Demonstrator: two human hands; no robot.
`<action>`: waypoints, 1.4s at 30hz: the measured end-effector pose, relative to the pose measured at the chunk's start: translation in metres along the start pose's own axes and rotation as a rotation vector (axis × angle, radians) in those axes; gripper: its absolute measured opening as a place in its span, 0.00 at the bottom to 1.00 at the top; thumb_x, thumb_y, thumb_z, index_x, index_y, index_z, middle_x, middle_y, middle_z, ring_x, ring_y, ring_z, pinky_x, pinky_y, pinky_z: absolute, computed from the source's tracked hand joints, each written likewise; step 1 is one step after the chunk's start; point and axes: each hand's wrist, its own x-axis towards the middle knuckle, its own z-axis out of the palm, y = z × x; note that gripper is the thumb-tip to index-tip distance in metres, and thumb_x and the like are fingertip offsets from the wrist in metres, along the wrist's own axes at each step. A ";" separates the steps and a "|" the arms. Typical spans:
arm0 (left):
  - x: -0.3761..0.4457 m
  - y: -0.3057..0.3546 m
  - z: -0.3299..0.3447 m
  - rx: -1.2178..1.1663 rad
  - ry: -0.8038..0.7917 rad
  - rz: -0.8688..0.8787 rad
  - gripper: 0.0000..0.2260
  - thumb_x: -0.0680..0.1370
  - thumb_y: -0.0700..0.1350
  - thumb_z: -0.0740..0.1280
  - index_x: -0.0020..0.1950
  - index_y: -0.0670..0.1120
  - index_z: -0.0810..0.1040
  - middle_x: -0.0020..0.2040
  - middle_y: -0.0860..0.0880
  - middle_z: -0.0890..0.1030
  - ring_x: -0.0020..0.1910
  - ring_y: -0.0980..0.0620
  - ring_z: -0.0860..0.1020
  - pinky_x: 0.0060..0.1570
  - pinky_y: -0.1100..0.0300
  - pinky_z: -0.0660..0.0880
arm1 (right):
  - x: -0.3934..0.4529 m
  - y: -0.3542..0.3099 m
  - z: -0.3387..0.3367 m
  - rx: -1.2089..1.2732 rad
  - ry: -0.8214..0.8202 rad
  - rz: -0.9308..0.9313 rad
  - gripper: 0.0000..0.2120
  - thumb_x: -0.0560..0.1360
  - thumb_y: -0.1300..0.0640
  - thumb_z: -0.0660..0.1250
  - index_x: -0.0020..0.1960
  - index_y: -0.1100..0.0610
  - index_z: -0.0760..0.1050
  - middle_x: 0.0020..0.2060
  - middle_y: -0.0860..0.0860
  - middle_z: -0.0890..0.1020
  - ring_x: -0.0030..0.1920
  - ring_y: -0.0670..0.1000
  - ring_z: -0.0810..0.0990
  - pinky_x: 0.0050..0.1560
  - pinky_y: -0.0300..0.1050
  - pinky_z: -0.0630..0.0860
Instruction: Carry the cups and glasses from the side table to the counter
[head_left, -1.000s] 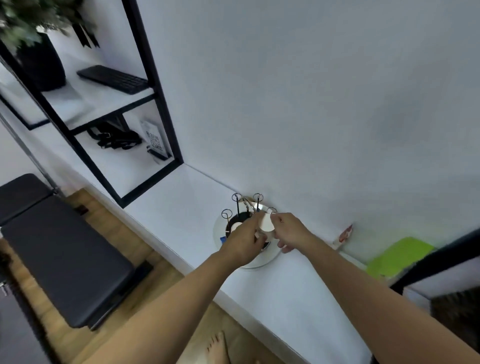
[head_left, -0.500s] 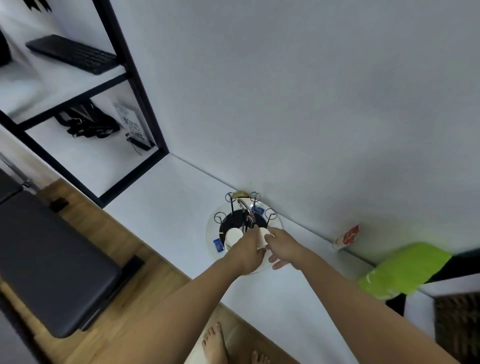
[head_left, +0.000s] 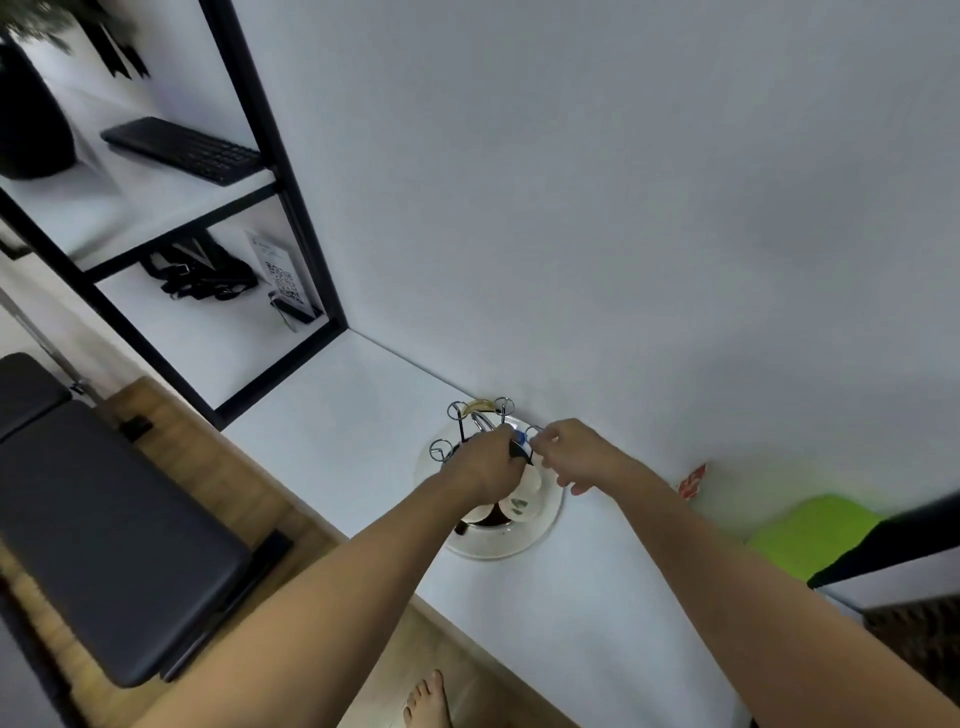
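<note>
Left hand (head_left: 485, 467) clenched, seemingly on a cup (head_left: 524, 480); right hand (head_left: 574, 452) fingers unclear

Both bare arms reach forward; left hand (head_left: 485, 465) curled closed, right hand (head_left: 574, 454) beside it, fingers loosely bent.

Both hands (head_left: 524, 460) at cup rack (head_left: 470, 421), white counter (head_left: 332, 426)

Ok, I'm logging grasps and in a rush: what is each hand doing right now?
Left hand: closed around something at the cup rack; what it holds cannot be told.
Right hand: fingers loosely curled beside the rack, nothing visibly held.
</note>
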 end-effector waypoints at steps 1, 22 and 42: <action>-0.004 0.009 -0.013 0.017 0.035 0.019 0.18 0.82 0.48 0.62 0.72 0.48 0.71 0.64 0.44 0.80 0.60 0.44 0.79 0.50 0.56 0.71 | -0.004 -0.009 -0.009 0.004 0.012 -0.036 0.15 0.79 0.48 0.61 0.55 0.57 0.78 0.48 0.57 0.84 0.32 0.52 0.78 0.34 0.43 0.77; -0.146 0.013 -0.167 0.310 0.879 0.115 0.50 0.73 0.60 0.75 0.83 0.55 0.45 0.84 0.48 0.41 0.83 0.45 0.48 0.77 0.45 0.59 | -0.118 -0.171 -0.035 0.073 0.382 -1.022 0.30 0.79 0.44 0.65 0.78 0.42 0.57 0.75 0.41 0.59 0.73 0.48 0.66 0.68 0.58 0.72; -0.747 -0.104 0.046 0.211 1.272 -0.962 0.33 0.79 0.54 0.68 0.80 0.53 0.58 0.83 0.49 0.54 0.77 0.46 0.64 0.66 0.50 0.72 | -0.524 -0.195 0.389 0.121 -0.679 -1.673 0.17 0.78 0.48 0.66 0.66 0.41 0.68 0.59 0.40 0.68 0.53 0.43 0.76 0.49 0.42 0.77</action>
